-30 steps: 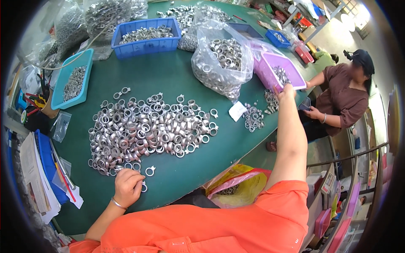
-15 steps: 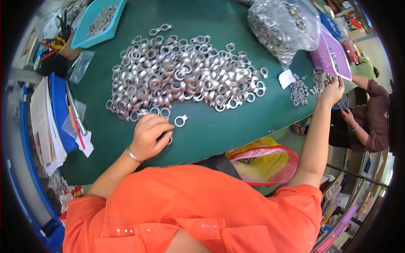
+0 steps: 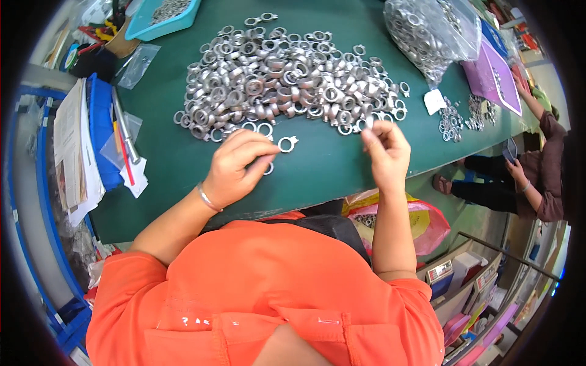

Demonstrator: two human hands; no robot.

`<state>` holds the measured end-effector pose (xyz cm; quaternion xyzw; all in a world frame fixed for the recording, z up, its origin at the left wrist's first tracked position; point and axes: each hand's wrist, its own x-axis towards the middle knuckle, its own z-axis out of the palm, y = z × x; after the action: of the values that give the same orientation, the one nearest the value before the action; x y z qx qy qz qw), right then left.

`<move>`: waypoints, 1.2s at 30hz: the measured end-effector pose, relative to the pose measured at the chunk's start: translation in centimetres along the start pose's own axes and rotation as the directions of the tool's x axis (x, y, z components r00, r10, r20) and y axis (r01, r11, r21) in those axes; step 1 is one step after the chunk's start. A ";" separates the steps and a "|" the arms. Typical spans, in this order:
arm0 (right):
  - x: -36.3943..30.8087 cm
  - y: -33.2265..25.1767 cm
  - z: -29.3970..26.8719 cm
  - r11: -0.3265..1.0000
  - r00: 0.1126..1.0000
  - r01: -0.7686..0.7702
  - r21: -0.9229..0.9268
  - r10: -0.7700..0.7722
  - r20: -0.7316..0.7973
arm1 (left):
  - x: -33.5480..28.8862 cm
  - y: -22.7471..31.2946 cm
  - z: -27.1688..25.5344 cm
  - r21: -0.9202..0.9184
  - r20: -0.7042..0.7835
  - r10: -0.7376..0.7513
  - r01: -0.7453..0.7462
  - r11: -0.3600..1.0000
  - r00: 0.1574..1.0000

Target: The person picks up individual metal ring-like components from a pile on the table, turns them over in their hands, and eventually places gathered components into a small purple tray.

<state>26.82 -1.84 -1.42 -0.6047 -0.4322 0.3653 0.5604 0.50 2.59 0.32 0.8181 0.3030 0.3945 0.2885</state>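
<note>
A large heap of grey metal ring clamps [image 3: 274, 82], each with small lugs, covers the middle of the green table [image 3: 317, 177]. At its near edge my left hand [image 3: 239, 166] rests with bent fingers, a small gap between thumb and forefinger. One loose ring clamp [image 3: 287, 144] lies right at the forefinger's tip, and another ring [image 3: 268, 168] is partly covered by the thumb. My right hand [image 3: 387, 152] is raised near the heap's right front edge, thumb and fingers pinched together. Something small may be between them, but I cannot make it out.
A clear bag of rings [image 3: 421, 36], a purple basket [image 3: 488, 76] and small metal parts [image 3: 452, 122] stand at the right. A turquoise tray [image 3: 162, 27] and a blue file holder [image 3: 102, 134] are left. Another person [image 3: 537, 177] stands beyond the table's right edge.
My right hand has come back from the small parts by the purple basket to the front of the heap. The view has shifted; my left hand stays beside the same loose rings.
</note>
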 end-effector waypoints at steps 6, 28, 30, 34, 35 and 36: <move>-4.4 -1.5 5.3 0.956 0.963 0.136 0.260 -0.190 0.194 | 1.2 1.4 1.3 -0.590 0.306 -0.413 0.511 0.625 0.858; -5.5 -2.5 7.1 0.769 0.891 -0.380 0.515 0.155 0.426 | -1.1 2.1 -0.7 -0.410 0.164 -0.067 0.130 0.903 0.984; -5.8 -2.2 7.0 0.807 0.837 -0.411 0.425 0.149 0.526 | -1.5 1.9 -0.6 -0.381 0.152 -0.061 0.116 0.917 0.987; -6.6 -2.1 8.0 0.866 0.877 -0.130 0.483 -0.127 0.463 | -1.6 2.1 -0.9 -0.322 0.120 -0.116 0.149 0.935 0.986; -6.7 -2.0 8.0 0.879 0.886 -0.083 0.470 -0.151 0.439 | -1.8 2.3 -0.9 -0.408 0.130 -0.199 0.235 0.882 0.971; -6.8 -1.8 8.0 0.890 0.892 -0.038 0.454 -0.175 0.418 | -2.1 2.4 -0.7 -0.489 0.145 -0.281 0.316 0.813 0.949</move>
<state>16.72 -5.30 -0.74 -0.3417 -0.4742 0.5640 0.5833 -0.51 -0.28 1.43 0.6685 0.3035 0.3825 0.5610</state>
